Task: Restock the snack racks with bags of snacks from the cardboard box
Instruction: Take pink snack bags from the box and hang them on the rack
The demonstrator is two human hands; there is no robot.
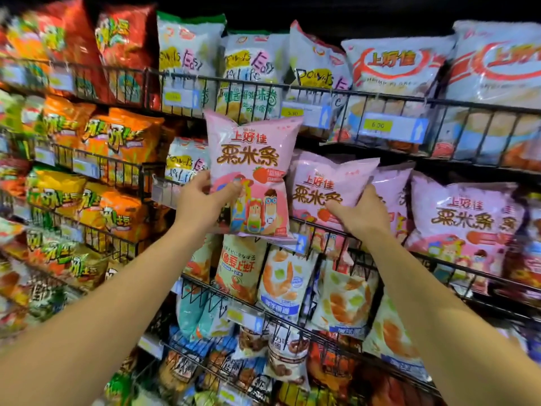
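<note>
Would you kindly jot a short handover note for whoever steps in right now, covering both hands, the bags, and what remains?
Left hand: grips an upright pink strawberry snack bag, held in front of the wire rack, not yet shelved.
Right hand: holds a second pink bag at its lower right corner, tilted at the rack's front.
Done: matching pink bags already stand in that rack to the right.
Left: seat both bags in the row. The cardboard box is out of view, so the remaining stock is unknown.

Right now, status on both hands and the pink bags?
Left hand grips pink bag, held up off rack. Right hand grips second pink bag at wire rack. Nothing blocking.
</note>
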